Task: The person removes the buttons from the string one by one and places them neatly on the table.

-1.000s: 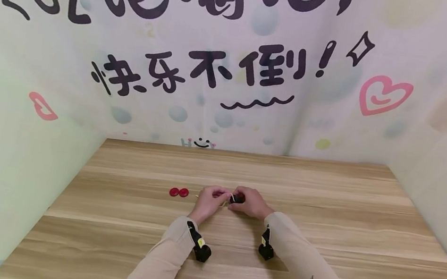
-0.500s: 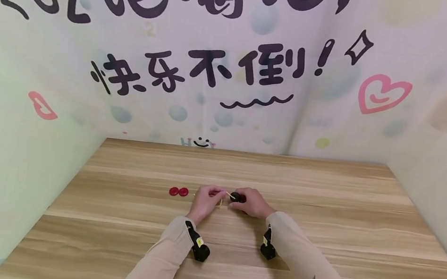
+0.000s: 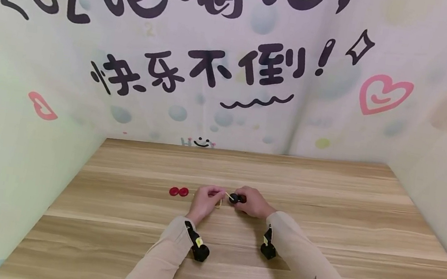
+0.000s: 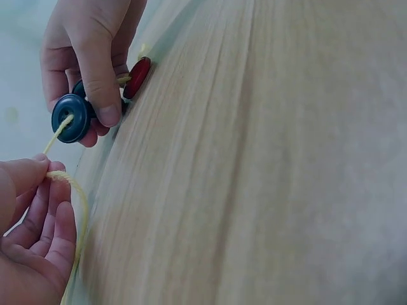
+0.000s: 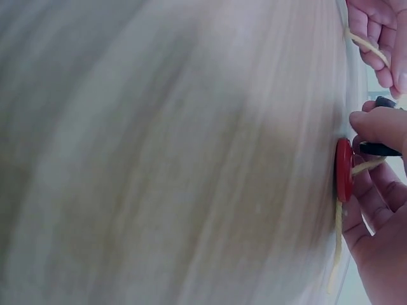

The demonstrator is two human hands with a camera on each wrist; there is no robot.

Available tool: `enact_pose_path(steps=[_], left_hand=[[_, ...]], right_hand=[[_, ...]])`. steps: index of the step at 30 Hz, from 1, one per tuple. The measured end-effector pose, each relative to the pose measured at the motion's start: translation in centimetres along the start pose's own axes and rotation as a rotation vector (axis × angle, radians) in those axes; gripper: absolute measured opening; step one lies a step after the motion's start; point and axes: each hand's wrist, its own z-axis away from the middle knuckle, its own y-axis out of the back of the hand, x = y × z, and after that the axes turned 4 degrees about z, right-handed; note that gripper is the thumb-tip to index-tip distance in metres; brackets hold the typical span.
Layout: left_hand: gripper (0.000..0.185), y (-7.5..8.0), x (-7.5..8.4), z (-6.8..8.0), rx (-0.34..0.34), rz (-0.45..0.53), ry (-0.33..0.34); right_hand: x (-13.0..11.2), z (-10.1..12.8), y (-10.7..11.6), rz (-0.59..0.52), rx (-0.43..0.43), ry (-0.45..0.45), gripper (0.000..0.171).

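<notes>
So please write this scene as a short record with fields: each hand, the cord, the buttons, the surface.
left hand: pinches the yellow cord
right hand: holds the dark blue button, a red button beside it
cord: passes into the dark blue button's centre
loose buttons: two red buttons lie on the table, to the left of the hands
surface: wooden table

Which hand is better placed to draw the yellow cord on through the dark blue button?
Left, probably: the left hand already pinches the yellow cord emerging from the dark blue button, which the right hand grips.
</notes>
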Motion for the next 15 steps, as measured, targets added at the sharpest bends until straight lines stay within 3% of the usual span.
enact_pose_path(steps=[15], left_hand=[[0.012,0.16,-0.32,0.09,-0.013,0.003,-0.012]], right_hand=[[-0.28,-0.04,0.1,-0.047,0.028,-0.056,0.011]])
